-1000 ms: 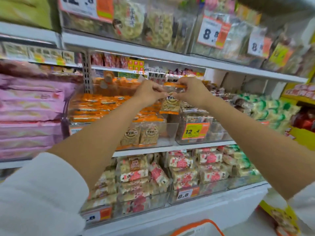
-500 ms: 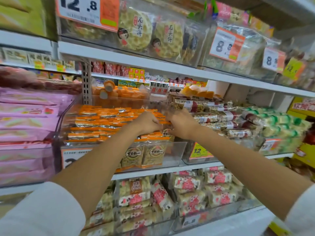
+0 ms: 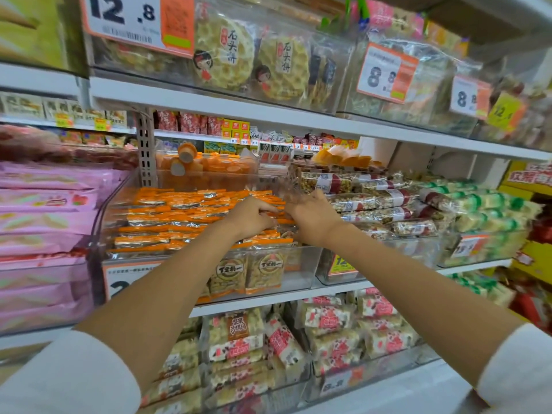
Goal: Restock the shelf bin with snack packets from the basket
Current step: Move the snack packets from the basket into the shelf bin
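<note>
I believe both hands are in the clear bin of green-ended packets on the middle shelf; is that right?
Not quite: in the head view the left hand and right hand are in the clear bin of orange-edged packets, not green-ended ones. The rest holds.

A white-and-orange price card (image 3: 136,20) at the upper left of the frame read "12.8". To its right, two round yellow cracker packets (image 3: 224,52) each bore "石头饼". At the upper right, another white-and-orange card (image 3: 385,74) showed "8.8". A yellow tag (image 3: 340,264) right of centre began "12". At lower centre, a brown-labelled pale snack packet (image 3: 237,325) read "坚果沙琪玛". The round labels on the orange-edged snack packets (image 3: 230,273) were too blurred to read.
</note>
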A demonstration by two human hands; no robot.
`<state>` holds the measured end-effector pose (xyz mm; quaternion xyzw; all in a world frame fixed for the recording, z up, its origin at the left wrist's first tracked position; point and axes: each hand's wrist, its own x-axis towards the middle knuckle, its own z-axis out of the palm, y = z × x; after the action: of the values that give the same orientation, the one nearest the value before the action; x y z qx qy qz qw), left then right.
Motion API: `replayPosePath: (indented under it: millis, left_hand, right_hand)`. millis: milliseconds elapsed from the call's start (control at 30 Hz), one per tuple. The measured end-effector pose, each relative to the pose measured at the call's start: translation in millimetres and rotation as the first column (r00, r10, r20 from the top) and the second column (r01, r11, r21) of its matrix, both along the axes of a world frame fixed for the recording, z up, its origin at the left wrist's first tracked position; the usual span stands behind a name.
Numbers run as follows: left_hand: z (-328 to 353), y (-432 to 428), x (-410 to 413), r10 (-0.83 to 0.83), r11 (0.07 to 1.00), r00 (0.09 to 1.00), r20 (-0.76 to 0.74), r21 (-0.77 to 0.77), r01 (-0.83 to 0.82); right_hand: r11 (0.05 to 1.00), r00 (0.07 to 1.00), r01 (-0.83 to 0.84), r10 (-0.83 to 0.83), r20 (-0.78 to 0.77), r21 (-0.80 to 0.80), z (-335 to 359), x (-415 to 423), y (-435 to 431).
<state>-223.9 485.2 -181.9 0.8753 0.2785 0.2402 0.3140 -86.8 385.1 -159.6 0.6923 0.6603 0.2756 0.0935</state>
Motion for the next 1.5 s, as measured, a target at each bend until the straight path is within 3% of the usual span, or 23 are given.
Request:
replayPosePath:
  millis: [167,300,400,500,600,800,1000,1167,1300,1500]
  left_hand:
    - [-0.6,-1.0,-0.8,0.013,1.0,0.999,-0.052,0.003,-0.013]
    - [2.9,-6.4,-1.7,0.02,1.0,0.995,-0.093,0.007,-0.019]
    - [9.2,-17.5,-3.6,0.035,0.999,0.991,-0.126,0.043,-0.03]
    - [16.2,-35.6,-8.8,0.171,0.974,0.985,0.012,0.147,-0.171]
    - [22.1,-61.6,-15.1,0.292,0.919,0.938,0.186,0.219,-0.329]
    - [8.8,-125.8,-13.7,0.228,0.922,0.951,0.207,0.269,-0.28]
    - [-40.9,-179.4,3.1,0.109,0.979,0.99,0.094,0.162,-0.123]
    - [-108.4,-215.4,32.5,0.012,1.0,0.997,-0.074,0.022,-0.01]
    - [-175.3,-247.2,57.4,-0.133,0.986,0.965,-0.227,-0.128,0.106]
    - [-280.2,-297.3,79.1,-0.255,0.933,0.907,-0.334,-0.333,0.14]
  right_hand:
    - [1.0,1.0,-0.007,0.007,-0.01,-0.007,-1.0,1.7,1.7]
    - [0.999,0.993,-0.052,0.051,-0.104,-0.009,-1.0,4.9,0.2]
    - [0.994,0.967,-0.083,0.098,-0.234,0.074,-2.7,1.8,-6.5]
    - [0.956,0.894,-0.125,0.224,-0.389,0.264,-6.2,-6.3,-25.1]
    - [0.882,0.825,-0.126,0.348,-0.446,0.454,-12.7,-15.6,-54.0]
    - [0.836,0.718,-0.031,0.401,-0.57,0.548,-38.9,-22.9,-110.6]
    - [0.874,0.615,0.158,0.278,-0.738,0.46,-88.6,-13.3,-177.4]
    - [0.911,0.466,0.319,0.09,-0.88,0.262,-148.9,4.2,-236.7]
    - [0.91,0.371,0.393,-0.026,-0.928,0.132,-214.0,19.0,-277.0]
    - [0.888,0.193,0.443,-0.228,-0.954,-0.123,-320.6,34.2,-328.3]
